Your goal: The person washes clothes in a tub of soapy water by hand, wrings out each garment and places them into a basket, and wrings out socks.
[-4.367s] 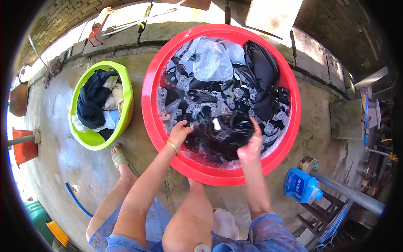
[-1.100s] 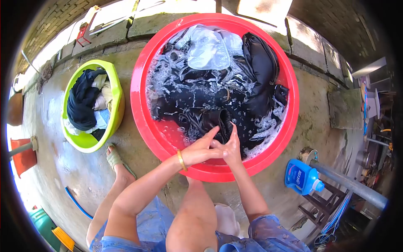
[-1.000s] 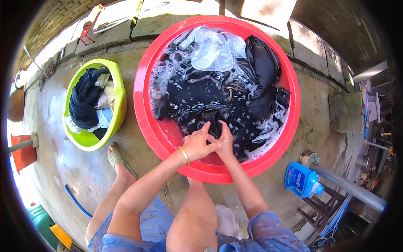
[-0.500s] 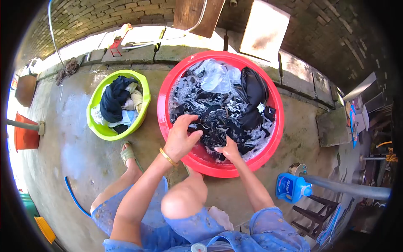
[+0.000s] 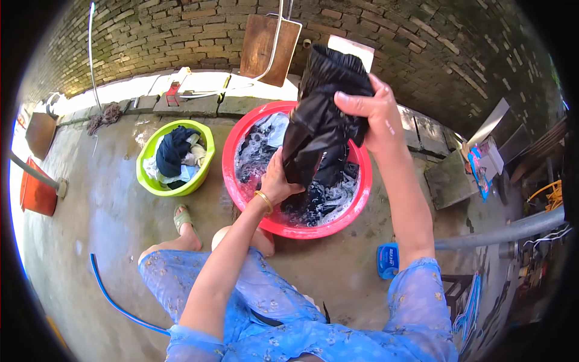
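A wet black garment (image 5: pixel 325 114) with a gathered, elastic-looking waistband is held up above the red basin (image 5: pixel 231 181). My right hand (image 5: pixel 377 114) grips its upper right side, thumb across the cloth. Lower down, my left hand (image 5: pixel 278 181), with a gold bangle at the wrist, is closed on the garment's left edge; some of its fingers are hidden behind the cloth. The garment's lower end hangs down to the basin. Dark laundry (image 5: pixel 319 205) lies there in sudsy water, and a pale translucent item (image 5: pixel 277 128) shows at the back left.
A lime-green basin (image 5: pixel 207 160) with dark and light clothes stands to the left. A blue detergent bottle (image 5: pixel 387 260) is by my right arm, near a grey pipe (image 5: pixel 500 236). A blue hose (image 5: pixel 117 308) lies on the concrete floor. Boards lean against the brick wall (image 5: pixel 199 27).
Both hands have risen from the laundry in the red basin, lifting the black garment up. My right hand has moved far up and to the right. The view has tilted upward.
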`<state>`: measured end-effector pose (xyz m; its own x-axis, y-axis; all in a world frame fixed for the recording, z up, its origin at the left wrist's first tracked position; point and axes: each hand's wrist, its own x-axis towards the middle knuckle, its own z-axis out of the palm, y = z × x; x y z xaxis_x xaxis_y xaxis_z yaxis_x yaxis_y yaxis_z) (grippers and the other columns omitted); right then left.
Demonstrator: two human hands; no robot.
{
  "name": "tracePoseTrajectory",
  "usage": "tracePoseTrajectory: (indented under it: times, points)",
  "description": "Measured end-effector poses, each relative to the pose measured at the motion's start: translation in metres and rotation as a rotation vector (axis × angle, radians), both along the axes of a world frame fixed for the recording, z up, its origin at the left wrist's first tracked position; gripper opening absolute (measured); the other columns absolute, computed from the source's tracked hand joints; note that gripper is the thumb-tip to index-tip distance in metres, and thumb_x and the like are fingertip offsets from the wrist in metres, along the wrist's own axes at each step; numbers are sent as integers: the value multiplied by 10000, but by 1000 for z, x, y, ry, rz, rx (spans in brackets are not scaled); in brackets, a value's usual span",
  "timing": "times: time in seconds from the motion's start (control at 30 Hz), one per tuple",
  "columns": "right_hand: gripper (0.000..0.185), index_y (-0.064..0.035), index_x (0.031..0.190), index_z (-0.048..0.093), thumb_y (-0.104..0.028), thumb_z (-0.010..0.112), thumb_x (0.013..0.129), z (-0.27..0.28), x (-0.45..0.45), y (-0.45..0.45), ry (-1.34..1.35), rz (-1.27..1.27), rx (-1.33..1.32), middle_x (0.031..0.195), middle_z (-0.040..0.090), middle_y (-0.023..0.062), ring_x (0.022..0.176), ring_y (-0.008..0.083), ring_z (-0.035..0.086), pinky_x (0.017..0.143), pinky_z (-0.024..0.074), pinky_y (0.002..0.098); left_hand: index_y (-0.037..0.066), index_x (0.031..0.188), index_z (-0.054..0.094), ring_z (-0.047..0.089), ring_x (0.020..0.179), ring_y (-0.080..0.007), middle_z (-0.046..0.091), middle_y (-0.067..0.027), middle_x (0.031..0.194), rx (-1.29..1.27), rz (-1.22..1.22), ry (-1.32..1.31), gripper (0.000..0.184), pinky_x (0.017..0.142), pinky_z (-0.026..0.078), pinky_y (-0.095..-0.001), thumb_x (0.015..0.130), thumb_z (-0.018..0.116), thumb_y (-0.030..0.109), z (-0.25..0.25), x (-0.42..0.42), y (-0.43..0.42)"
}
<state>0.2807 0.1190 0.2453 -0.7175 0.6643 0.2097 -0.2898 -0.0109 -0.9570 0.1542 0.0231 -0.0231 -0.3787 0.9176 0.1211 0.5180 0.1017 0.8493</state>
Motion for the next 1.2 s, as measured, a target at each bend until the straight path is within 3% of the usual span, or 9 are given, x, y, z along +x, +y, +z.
tracePoseTrajectory:
  times: [0.17,0.3,0.37,0.5,0.7,0.87,0.97,1.03,1.2]
  points:
    - [288,66,1010,575,23,660,738,47,-1,-7,242,100,12,883,661,128,752,186,663,707,550,300,37,1408,202,344,1291,-314,347,-175,1383,-20,147,102,1110,1033,328,-402,530,830,296,-7,16,37]
    - [390,44,1167,533,-120,597,819,26,32,13,409,36,-40,1090,626,132,958,248,631,886,487,369,17,1038,611,623,811,-179,652,-65,934,327,244,-766,238,765,495,-270,800,609,34,14,14,58]
    - [439,29,1208,505,-144,605,817,-10,61,24,418,-62,-41,1157,597,138,1037,253,600,935,461,385,26,1014,625,627,798,-158,658,-44,924,425,333,-1354,196,734,500,-242,867,497,2,21,2,53]
    - [478,-26,1236,494,-57,643,784,-172,107,54,216,-362,-442,1159,593,97,1036,255,588,932,466,391,61,1057,625,615,947,-212,657,-82,1044,455,413,-1660,240,872,479,-377,921,488,204,-11,-30,48]
    - [765,16,1316,410,-121,787,664,-368,79,34,-867,-240,-266,1203,554,139,1049,235,558,918,427,346,-1,1027,569,616,767,-231,623,-98,892,330,478,-1277,469,716,521,-350,645,332,-135,-28,4,59]
    - [1073,-11,1426,204,-167,838,574,-284,24,17,-482,-17,64,1425,307,181,1172,237,472,968,395,351,32,926,553,581,723,-293,601,-145,785,61,303,-396,319,675,474,-380,641,455,-74,-50,10,60]
    - [972,-27,1397,279,-71,811,585,-295,3,18,-397,-114,562,1333,429,151,1047,166,533,885,447,297,52,960,551,569,857,-401,612,-170,871,-66,226,-174,299,773,437,-473,664,553,6,-33,8,52]
    - [753,-14,1273,423,8,768,604,-323,-5,27,-331,12,-79,1138,561,79,929,108,555,821,461,249,54,1018,532,521,1046,-347,590,-145,1020,-173,141,287,381,836,398,-486,644,601,36,-21,1,46]
    - [311,-3,990,609,-51,660,687,-446,-10,27,-560,-256,-24,886,651,114,852,228,621,788,474,327,59,1239,483,436,1166,-344,495,-195,1167,-87,227,255,618,956,339,-473,652,676,96,8,-9,30]
